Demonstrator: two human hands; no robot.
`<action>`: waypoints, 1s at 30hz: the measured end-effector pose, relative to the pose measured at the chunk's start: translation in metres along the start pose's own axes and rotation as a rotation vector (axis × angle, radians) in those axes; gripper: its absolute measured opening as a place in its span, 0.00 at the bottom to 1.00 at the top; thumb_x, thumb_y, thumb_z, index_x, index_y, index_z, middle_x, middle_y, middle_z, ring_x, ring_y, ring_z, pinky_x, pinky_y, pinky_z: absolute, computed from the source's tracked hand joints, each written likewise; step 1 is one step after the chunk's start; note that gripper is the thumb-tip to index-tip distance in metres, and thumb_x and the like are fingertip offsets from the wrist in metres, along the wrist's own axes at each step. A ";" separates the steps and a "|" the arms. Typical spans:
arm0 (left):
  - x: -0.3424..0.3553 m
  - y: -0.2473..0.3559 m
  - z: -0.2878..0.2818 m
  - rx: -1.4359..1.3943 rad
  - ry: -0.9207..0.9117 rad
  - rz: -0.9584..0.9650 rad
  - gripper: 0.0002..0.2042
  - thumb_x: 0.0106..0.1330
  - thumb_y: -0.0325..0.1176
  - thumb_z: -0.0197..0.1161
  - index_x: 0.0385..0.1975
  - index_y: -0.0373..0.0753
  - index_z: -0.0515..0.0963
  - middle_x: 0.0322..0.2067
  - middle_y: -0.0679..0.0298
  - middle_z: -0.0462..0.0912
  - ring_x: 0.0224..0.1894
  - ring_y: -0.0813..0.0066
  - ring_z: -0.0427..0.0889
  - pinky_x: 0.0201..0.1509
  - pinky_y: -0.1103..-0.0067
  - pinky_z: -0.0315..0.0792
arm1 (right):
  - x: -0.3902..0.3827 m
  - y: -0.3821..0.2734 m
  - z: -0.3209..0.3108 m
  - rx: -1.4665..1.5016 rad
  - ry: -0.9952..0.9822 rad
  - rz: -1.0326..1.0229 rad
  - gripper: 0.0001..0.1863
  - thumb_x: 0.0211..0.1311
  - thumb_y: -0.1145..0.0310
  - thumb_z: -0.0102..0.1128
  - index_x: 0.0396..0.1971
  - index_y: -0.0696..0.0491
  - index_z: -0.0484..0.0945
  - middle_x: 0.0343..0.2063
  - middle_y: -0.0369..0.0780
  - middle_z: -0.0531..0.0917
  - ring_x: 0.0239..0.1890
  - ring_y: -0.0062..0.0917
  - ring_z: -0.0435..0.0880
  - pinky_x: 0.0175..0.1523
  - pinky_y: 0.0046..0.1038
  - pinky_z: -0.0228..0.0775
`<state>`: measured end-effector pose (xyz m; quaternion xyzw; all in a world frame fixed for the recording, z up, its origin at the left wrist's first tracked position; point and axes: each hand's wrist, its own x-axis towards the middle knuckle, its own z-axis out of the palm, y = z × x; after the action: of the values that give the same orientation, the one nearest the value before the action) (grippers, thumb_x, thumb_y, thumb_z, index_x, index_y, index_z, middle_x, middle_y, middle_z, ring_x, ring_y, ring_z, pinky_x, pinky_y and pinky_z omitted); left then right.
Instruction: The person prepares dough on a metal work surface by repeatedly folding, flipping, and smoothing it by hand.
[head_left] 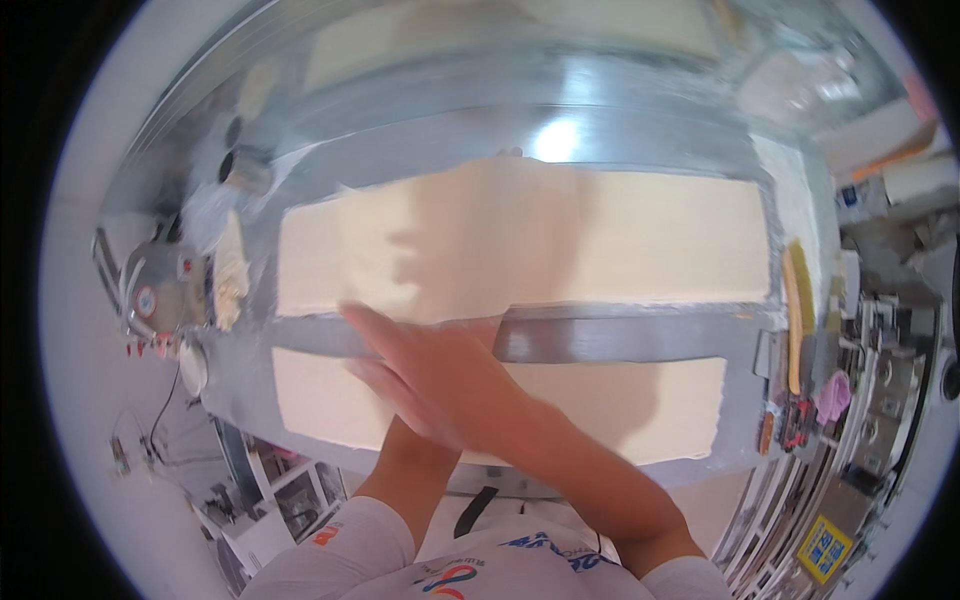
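A long, pale dough sheet (670, 235) lies across the metal worktop. My left forearm passes beneath its near edge, and the middle of the sheet bulges up over my arm. Small fingertips of my left hand (511, 153) show at the far edge, where the hand seems to hold the dough from below; the rest is covered. Crossing above my left arm, my right hand (425, 375) is open and smeared by motion, its fingers stretched toward the left over the near edge. A second dough sheet (640, 405) lies closer to me, partly behind my arms.
Dough scraps (230, 275) and a metal cup (246, 170) are at the left, near a metal machine (160, 290). A rolling pin or wooden stick (795, 320) and small tools (795, 425) lie along the right edge. A clear plastic bag (800, 85) sits far right.
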<state>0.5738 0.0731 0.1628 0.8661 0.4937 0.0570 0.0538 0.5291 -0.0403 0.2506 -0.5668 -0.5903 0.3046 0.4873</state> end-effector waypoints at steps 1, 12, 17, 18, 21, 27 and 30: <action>-0.004 -0.037 -0.009 0.057 0.033 0.080 0.26 0.83 0.39 0.55 0.78 0.45 0.66 0.69 0.60 0.77 0.72 0.70 0.75 0.76 0.73 0.70 | -0.019 -0.013 0.011 0.089 0.026 -0.036 0.17 0.81 0.68 0.55 0.61 0.58 0.81 0.33 0.40 0.86 0.33 0.34 0.87 0.41 0.35 0.79; -0.155 -0.356 -0.071 -1.274 0.209 -0.322 0.29 0.84 0.41 0.53 0.82 0.48 0.61 0.79 0.65 0.66 0.80 0.70 0.64 0.83 0.71 0.60 | -0.054 0.070 0.264 1.630 0.361 0.736 0.19 0.84 0.66 0.51 0.65 0.59 0.76 0.56 0.45 0.86 0.56 0.35 0.85 0.67 0.39 0.76; -0.290 -0.500 -0.112 -1.404 0.341 -0.633 0.29 0.84 0.41 0.52 0.82 0.48 0.61 0.79 0.65 0.66 0.80 0.70 0.64 0.83 0.70 0.60 | 0.055 0.115 0.428 2.247 0.122 0.263 0.25 0.88 0.59 0.46 0.75 0.54 0.71 0.72 0.42 0.78 0.71 0.37 0.79 0.75 0.44 0.75; -0.317 -0.521 -0.126 -1.381 0.395 -0.689 0.29 0.84 0.41 0.52 0.82 0.48 0.61 0.79 0.65 0.66 0.80 0.69 0.63 0.83 0.70 0.60 | 0.078 0.099 0.461 2.193 0.145 0.132 0.26 0.88 0.57 0.47 0.75 0.54 0.71 0.71 0.42 0.79 0.71 0.37 0.79 0.73 0.44 0.77; -0.357 -0.560 -0.147 -1.386 0.451 -0.759 0.28 0.84 0.42 0.52 0.82 0.48 0.61 0.79 0.65 0.66 0.80 0.69 0.63 0.83 0.69 0.59 | 0.137 0.106 0.506 2.113 0.126 -0.193 0.29 0.87 0.52 0.50 0.75 0.54 0.71 0.70 0.42 0.80 0.70 0.36 0.80 0.71 0.43 0.79; -0.416 -0.606 -0.174 -1.394 0.556 -0.847 0.28 0.85 0.42 0.52 0.82 0.48 0.61 0.79 0.65 0.66 0.81 0.69 0.63 0.84 0.68 0.59 | 0.153 0.048 0.503 1.788 0.192 -0.048 0.29 0.83 0.52 0.58 0.73 0.55 0.74 0.65 0.42 0.84 0.65 0.34 0.85 0.67 0.39 0.81; -0.414 -0.611 -0.181 -1.436 0.555 -0.792 0.28 0.85 0.42 0.51 0.82 0.48 0.61 0.79 0.65 0.66 0.81 0.68 0.63 0.84 0.68 0.58 | 0.126 0.007 0.451 1.973 0.064 0.117 0.28 0.82 0.56 0.60 0.73 0.56 0.74 0.65 0.43 0.84 0.66 0.35 0.84 0.68 0.39 0.80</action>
<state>-0.1820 0.0335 0.2310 0.3413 0.5989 0.5414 0.4813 0.1315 0.1698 0.1198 0.0571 -0.0296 0.6682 0.7412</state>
